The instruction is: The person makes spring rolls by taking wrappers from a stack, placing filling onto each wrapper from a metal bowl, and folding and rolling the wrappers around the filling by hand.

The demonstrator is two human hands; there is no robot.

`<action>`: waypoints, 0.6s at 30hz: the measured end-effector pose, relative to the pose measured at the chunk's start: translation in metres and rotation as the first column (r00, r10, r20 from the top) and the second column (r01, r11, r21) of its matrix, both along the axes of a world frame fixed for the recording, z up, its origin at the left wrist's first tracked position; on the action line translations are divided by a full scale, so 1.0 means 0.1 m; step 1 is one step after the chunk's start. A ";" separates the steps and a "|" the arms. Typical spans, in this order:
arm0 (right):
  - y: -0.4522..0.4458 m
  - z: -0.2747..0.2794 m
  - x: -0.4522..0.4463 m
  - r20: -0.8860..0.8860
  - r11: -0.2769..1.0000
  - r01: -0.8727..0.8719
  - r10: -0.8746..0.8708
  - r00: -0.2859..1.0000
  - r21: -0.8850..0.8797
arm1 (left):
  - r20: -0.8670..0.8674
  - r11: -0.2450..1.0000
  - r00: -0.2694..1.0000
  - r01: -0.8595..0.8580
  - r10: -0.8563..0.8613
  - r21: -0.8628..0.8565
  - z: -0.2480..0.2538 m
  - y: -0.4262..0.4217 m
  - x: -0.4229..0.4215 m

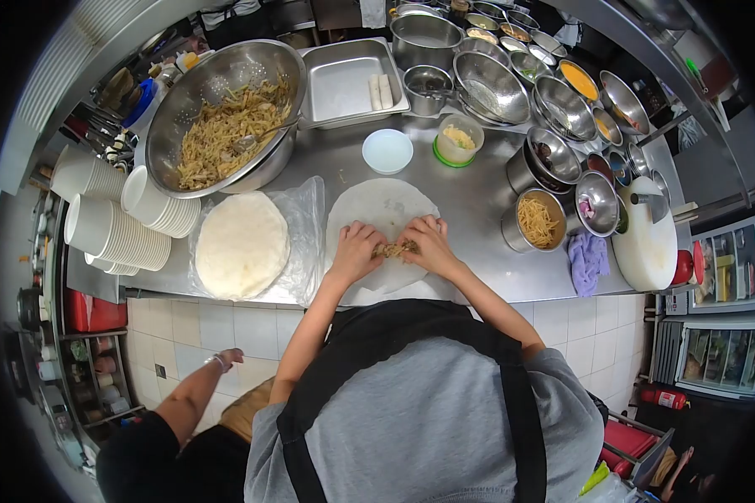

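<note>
My left hand (357, 249) and my right hand (428, 245) meet over a thin round wrapper (377, 201) on the steel counter. Between them lies a short strip of shredded filling (387, 251), and the curled fingers of both hands press in on its ends. A stack of pale round wrappers (243, 247) sits on a plastic bag (310, 243) to the left. Beyond the hands stand a small white bowl (387, 151) and a clear tub of yellowish paste (459, 138) with a green base.
A big steel bowl (164, 126) holds more shredded filling and a spoon. Two white rolls (381, 92) lie in a metal tray (335, 80). White tub stacks (113, 230) stand left; steel bowls and a purple cloth (588, 262) are right. Another person's arm (195, 394) is at lower left.
</note>
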State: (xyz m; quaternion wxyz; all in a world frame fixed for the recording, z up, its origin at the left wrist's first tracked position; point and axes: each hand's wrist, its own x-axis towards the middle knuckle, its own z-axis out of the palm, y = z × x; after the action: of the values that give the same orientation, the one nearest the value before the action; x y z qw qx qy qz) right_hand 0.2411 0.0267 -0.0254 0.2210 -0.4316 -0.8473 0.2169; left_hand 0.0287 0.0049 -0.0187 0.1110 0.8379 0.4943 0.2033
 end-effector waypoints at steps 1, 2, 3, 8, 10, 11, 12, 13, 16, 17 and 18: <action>-0.01 0.08 0.00 -0.033 0.999 0.015 -0.017 0.999 -0.046 | 0.019 1.000 1.000 -0.004 0.004 -0.015 0.02 -0.01 -0.01; -0.02 0.13 0.00 -0.066 0.995 0.028 -0.034 0.997 -0.094 | 0.038 0.999 0.999 -0.008 0.009 -0.032 0.04 -0.02 -0.02; -0.03 0.13 -0.01 -0.066 0.996 0.019 -0.025 0.997 -0.089 | 0.044 0.999 0.999 -0.010 0.012 -0.042 0.04 -0.02 -0.03; -0.01 -0.10 0.02 -0.017 1.000 -0.013 0.013 1.000 -0.008 | 0.034 1.000 0.999 0.017 -0.017 -0.011 0.01 -0.01 -0.07; 0.02 -0.08 0.08 -0.060 0.998 -0.039 0.037 0.997 -0.039 | 0.070 0.999 0.997 0.037 -0.038 0.011 -0.01 -0.01 -0.13; 0.02 -0.08 0.10 -0.083 0.997 -0.051 0.046 0.995 -0.056 | 0.087 0.999 0.995 0.048 -0.050 0.021 -0.03 -0.01 -0.14; 0.01 -0.02 0.10 -0.086 0.996 -0.043 0.037 0.996 -0.074 | 0.099 1.000 0.995 0.015 -0.014 -0.012 0.03 -0.04 -0.13; -0.02 0.09 0.11 -0.089 0.995 -0.035 0.027 0.996 -0.091 | 0.109 0.999 0.994 -0.018 0.022 -0.043 0.15 -0.07 -0.11; -0.06 0.12 0.10 -0.059 0.999 -0.027 0.025 0.998 -0.043 | 0.116 0.994 0.988 -0.101 0.105 -0.045 0.17 -0.13 -0.07; -0.07 0.10 0.10 -0.042 0.999 -0.030 0.030 0.999 -0.012 | 0.115 0.991 0.985 -0.128 0.131 -0.031 0.14 -0.14 -0.07; -0.06 0.09 0.10 -0.006 0.999 -0.049 0.049 0.999 -0.013 | 0.095 0.992 0.989 -0.110 0.116 -0.066 0.11 -0.14 -0.09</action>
State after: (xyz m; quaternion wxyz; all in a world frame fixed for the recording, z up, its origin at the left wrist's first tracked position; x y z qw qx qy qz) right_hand 0.2509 0.0210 -0.0164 0.2152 -0.4113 -0.8556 0.2292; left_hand 0.0198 -0.0091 -0.0078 0.1489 0.7937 0.5410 0.2350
